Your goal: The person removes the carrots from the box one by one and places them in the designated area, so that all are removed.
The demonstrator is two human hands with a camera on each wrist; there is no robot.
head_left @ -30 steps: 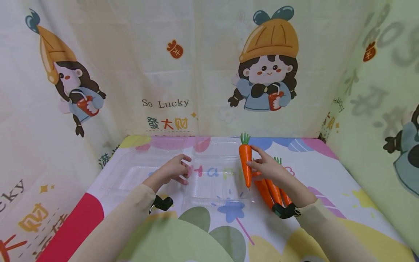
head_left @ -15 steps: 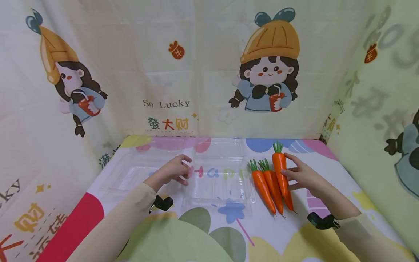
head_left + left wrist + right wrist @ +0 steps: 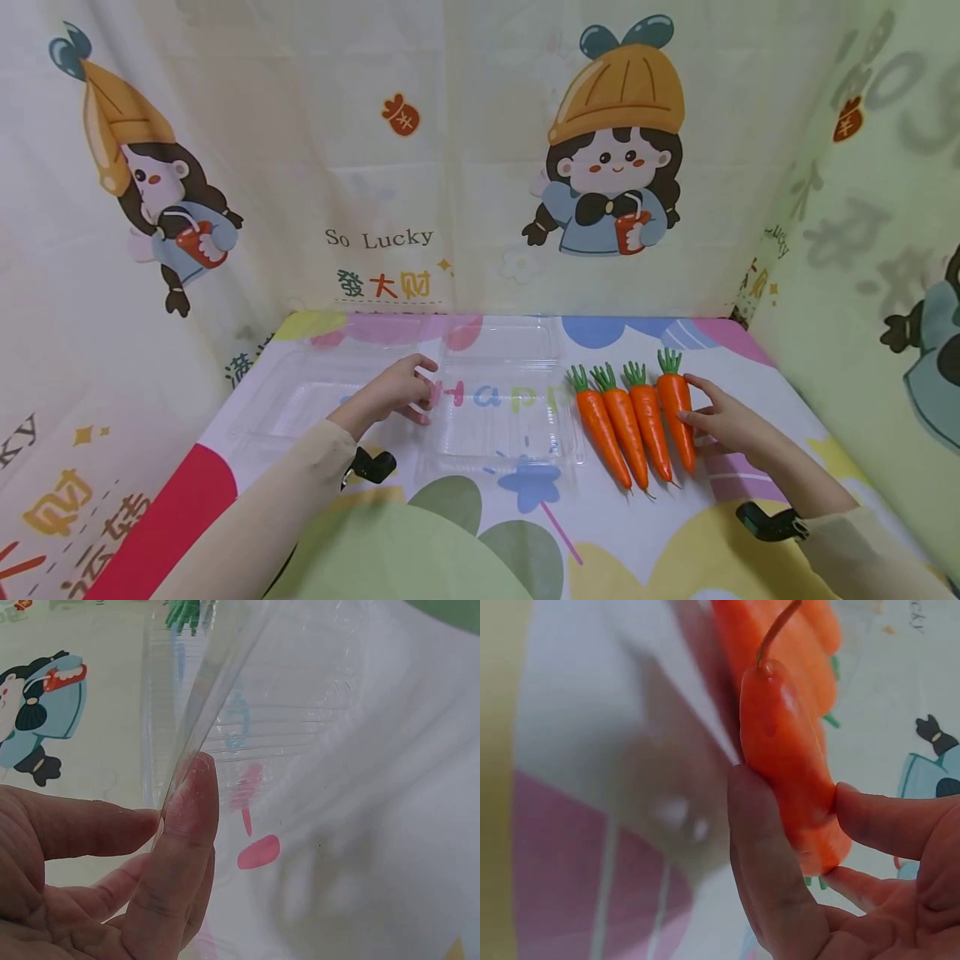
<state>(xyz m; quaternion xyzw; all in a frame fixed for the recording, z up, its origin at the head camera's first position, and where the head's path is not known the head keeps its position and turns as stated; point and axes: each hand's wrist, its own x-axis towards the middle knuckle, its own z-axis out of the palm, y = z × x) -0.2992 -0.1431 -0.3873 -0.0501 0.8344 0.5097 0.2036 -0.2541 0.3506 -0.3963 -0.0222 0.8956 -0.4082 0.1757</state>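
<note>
My right hand (image 3: 735,421) holds an orange carrot (image 3: 678,417) with green stalks between thumb and fingers, at the right end of a row. In the right wrist view the carrot's thin tip (image 3: 776,634) points away from the palm. Three more carrots (image 3: 621,429) lie side by side to its left, tops toward the back. A clear plastic box (image 3: 495,437) with its lid folded back lies left of them. My left hand (image 3: 401,390) pinches that box's thin edge (image 3: 196,712) between thumb and fingers, plainest in the left wrist view.
Another clear plastic box (image 3: 307,408) lies to the left, partly behind the left forearm. A patterned cloth (image 3: 450,533) covers the table. Printed curtains (image 3: 480,167) stand at the back and both sides.
My right hand has carried the carrot rightward from over the box's right edge, past the other carrots, and down to the row's right end. The left hand stays at the box's edge.
</note>
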